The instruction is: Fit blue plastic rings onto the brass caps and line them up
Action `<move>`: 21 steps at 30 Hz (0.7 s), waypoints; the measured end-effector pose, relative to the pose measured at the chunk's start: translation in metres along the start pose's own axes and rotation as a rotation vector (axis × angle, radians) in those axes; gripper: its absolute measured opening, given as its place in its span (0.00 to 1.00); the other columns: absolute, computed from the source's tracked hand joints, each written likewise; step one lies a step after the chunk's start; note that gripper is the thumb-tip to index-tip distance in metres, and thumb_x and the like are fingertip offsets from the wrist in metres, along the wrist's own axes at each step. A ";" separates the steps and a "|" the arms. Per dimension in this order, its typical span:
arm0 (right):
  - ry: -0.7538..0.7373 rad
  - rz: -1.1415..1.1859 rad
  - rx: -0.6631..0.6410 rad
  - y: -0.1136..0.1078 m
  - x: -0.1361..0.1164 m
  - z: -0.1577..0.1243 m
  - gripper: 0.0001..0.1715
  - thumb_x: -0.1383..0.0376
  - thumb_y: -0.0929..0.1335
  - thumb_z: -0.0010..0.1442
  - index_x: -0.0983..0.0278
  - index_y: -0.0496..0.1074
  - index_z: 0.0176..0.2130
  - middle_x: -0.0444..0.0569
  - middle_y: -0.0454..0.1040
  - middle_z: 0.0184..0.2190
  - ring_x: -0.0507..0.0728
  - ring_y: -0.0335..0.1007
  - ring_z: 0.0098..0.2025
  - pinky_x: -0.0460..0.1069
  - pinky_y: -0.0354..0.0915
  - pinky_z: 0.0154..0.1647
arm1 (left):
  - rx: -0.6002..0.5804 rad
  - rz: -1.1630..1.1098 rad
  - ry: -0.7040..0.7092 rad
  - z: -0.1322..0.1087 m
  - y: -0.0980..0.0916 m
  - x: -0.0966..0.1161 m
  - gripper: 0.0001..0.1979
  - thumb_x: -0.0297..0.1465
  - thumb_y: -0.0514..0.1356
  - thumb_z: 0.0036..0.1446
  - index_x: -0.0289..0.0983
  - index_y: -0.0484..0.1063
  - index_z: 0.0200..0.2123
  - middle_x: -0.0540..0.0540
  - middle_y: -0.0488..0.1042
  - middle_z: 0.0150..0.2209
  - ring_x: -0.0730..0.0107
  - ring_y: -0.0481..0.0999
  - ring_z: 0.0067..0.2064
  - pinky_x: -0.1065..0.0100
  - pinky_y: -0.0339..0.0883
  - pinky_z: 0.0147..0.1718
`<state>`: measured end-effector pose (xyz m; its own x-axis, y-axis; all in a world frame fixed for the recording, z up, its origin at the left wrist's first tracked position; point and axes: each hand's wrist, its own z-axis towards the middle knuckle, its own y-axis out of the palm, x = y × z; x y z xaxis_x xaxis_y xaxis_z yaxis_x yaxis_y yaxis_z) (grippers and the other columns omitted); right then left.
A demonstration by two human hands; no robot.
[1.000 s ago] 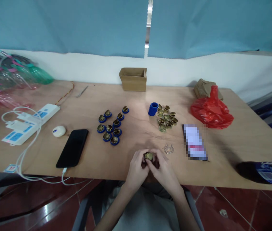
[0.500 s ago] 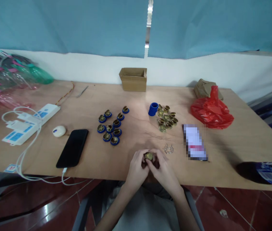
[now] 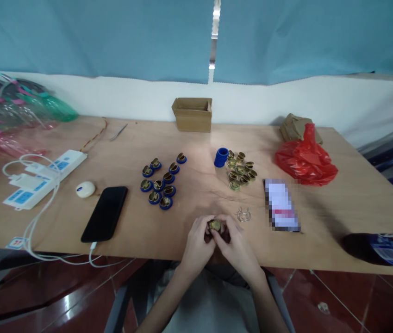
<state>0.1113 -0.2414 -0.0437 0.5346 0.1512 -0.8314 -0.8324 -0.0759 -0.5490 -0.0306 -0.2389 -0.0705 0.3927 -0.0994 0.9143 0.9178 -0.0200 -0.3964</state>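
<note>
Both hands meet at the near edge of the wooden table (image 3: pixel 349 203). My left hand (image 3: pixel 198 243) and my right hand (image 3: pixel 235 243) are closed together around one small brass piece (image 3: pixel 215 225), which shows between the fingertips. Several brass pieces seated in blue rings (image 3: pixel 161 181) lie left of centre. Farther right, a heap of bare brass pieces (image 3: pixel 240 170) sits beside a stack of blue rings (image 3: pixel 221 157). A small wire clip (image 3: pixel 244 214) lies just right of my hands.
A black phone (image 3: pixel 105 212) on a white cable, a white oval object (image 3: pixel 85 188) and white power strips (image 3: pixel 40 178) lie on the left. A cardboard box (image 3: pixel 192 113), a red plastic bag (image 3: pixel 305 159), a blurred card (image 3: pixel 281 205) and a dark bottle (image 3: pixel 380 249) are also on the table.
</note>
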 end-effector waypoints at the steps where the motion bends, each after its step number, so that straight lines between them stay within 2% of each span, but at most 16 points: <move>1: 0.001 0.001 0.000 0.000 0.001 0.000 0.12 0.68 0.66 0.64 0.58 0.69 0.48 0.48 0.77 0.39 0.58 0.75 0.39 0.54 0.71 0.41 | 0.001 0.002 0.001 0.000 0.000 0.000 0.25 0.15 0.57 0.47 0.39 0.73 0.48 0.45 0.77 0.44 0.62 0.76 0.45 0.62 0.72 0.45; 9: 0.032 0.039 0.000 0.004 0.007 0.000 0.13 0.69 0.66 0.63 0.59 0.69 0.49 0.46 0.74 0.37 0.57 0.72 0.36 0.52 0.69 0.38 | -0.007 0.006 -0.004 0.000 -0.001 0.001 0.25 0.14 0.57 0.48 0.39 0.73 0.48 0.45 0.77 0.44 0.63 0.76 0.45 0.62 0.71 0.46; 15: 0.065 0.114 -0.013 0.008 0.005 0.000 0.14 0.70 0.64 0.63 0.59 0.69 0.48 0.45 0.73 0.34 0.56 0.71 0.34 0.50 0.69 0.36 | -0.002 0.025 -0.039 0.000 0.000 0.001 0.24 0.15 0.58 0.49 0.40 0.74 0.47 0.46 0.77 0.40 0.67 0.75 0.38 0.66 0.71 0.39; 21: 0.087 0.116 0.004 0.010 0.004 -0.001 0.10 0.66 0.64 0.66 0.59 0.67 0.48 0.44 0.72 0.31 0.56 0.72 0.32 0.49 0.69 0.34 | 0.000 0.017 -0.015 -0.001 0.001 0.000 0.23 0.16 0.58 0.50 0.40 0.74 0.49 0.46 0.77 0.40 0.66 0.75 0.39 0.66 0.72 0.41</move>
<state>0.1047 -0.2424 -0.0525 0.4452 0.0557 -0.8937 -0.8898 -0.0840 -0.4485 -0.0295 -0.2397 -0.0713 0.4095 -0.0852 0.9083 0.9109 -0.0179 -0.4123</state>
